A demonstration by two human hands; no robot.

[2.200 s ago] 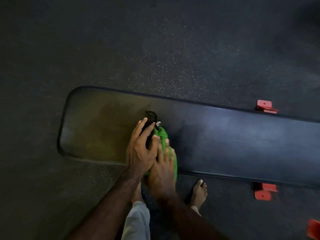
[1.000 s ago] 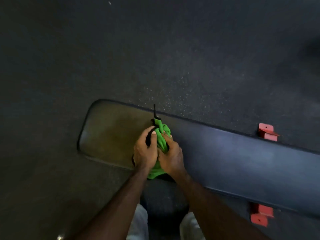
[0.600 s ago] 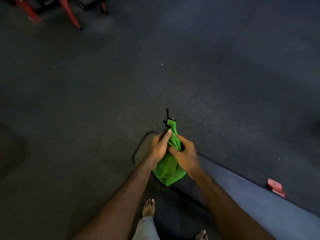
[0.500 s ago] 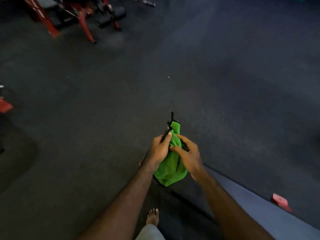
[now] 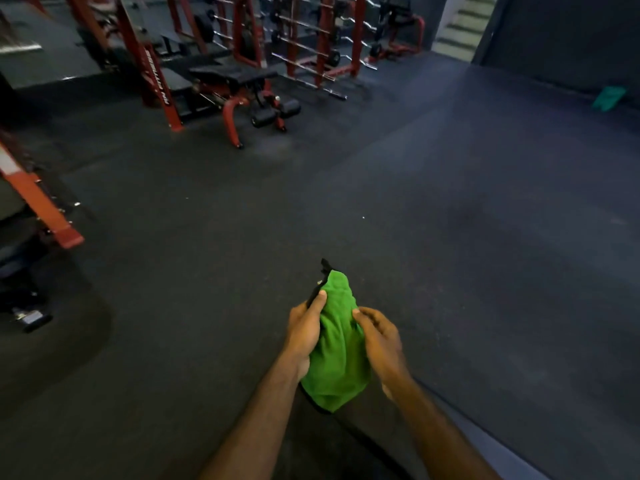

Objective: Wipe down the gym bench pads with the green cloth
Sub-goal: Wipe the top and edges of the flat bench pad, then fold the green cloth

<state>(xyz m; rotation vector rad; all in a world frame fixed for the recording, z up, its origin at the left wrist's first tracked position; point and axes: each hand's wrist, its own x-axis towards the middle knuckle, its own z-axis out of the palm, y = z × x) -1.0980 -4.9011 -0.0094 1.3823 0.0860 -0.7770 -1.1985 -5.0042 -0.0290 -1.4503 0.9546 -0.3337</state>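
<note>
Green cloth [image 5: 337,344] is now off the pad and held up in front of the body, where a couple of seconds ago both hands were pressing it flat on the bench pad. The view has swung up from the pad to the open gym floor [image 5: 450,209] and the red racks [image 5: 152,67] beyond, so only a pale strip of the bench pad [image 5: 491,448] shows at the lower right, below and behind the hands. That suggests the wiping of that stretch has paused and the cloth is being regathered or refolded, perhaps before moving to another pad. The left hand [image 5: 306,332] is closed around the cloth's left side, thumb up against a thin black thing [image 5: 320,282] poking from its top; the right hand [image 5: 379,336] grips the cloth's right edge with curled fingers. The cloth hangs bunched between the two hands, touching both.
</note>
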